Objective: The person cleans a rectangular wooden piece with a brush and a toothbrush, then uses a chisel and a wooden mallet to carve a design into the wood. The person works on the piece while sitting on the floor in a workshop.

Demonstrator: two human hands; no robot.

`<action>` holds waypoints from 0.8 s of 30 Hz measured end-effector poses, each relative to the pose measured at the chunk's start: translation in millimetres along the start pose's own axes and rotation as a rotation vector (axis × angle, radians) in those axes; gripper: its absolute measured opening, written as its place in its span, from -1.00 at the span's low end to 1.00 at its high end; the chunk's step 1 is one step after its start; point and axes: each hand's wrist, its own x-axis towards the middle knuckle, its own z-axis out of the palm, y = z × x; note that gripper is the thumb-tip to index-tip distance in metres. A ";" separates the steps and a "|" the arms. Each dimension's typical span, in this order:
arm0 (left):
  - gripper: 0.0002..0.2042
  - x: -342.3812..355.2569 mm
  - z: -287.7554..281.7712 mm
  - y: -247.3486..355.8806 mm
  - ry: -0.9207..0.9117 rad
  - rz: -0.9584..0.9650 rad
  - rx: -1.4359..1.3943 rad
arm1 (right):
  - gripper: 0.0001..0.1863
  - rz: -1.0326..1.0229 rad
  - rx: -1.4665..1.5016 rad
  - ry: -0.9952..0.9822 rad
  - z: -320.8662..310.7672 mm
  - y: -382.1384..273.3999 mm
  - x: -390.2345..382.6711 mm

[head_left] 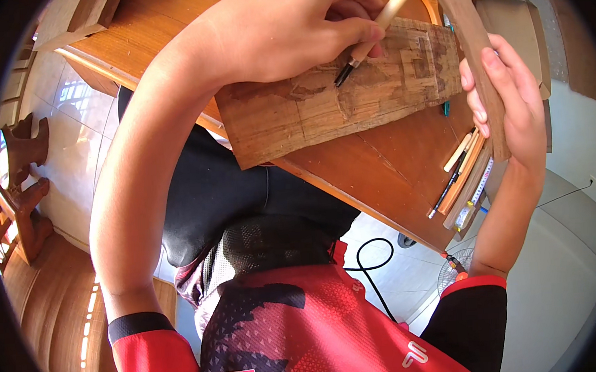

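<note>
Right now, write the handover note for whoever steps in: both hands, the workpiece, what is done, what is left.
Left hand: grips a wooden-handled carving tool, tip on the wood plank.
Right hand: holds a curved wooden strip beside the plank.
Plank lies on the wooden table; spare tools sit near the table's right edge.
Done: lines and a shallow pattern show on the plank.
Left: most of the face looks uncut.

Top edge cutting off pale wooden handle of carving tool and curved brown wood strip. Left hand hiding part of flat weathered wood board. Board markings too blurred to resolve.
</note>
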 end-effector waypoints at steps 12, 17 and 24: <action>-0.75 -1.6 -6.4 13.0 -0.019 -0.045 0.022 | -0.61 -0.017 0.001 -0.009 -1.1 -2.7 0.9; -0.76 1.5 -4.3 -7.3 -0.024 0.035 -0.084 | -0.61 -0.039 0.020 0.028 4.9 -3.5 -1.9; -0.76 3.3 -20.2 15.4 -0.151 -0.154 -0.114 | -0.62 -0.039 0.053 0.055 8.6 1.9 3.2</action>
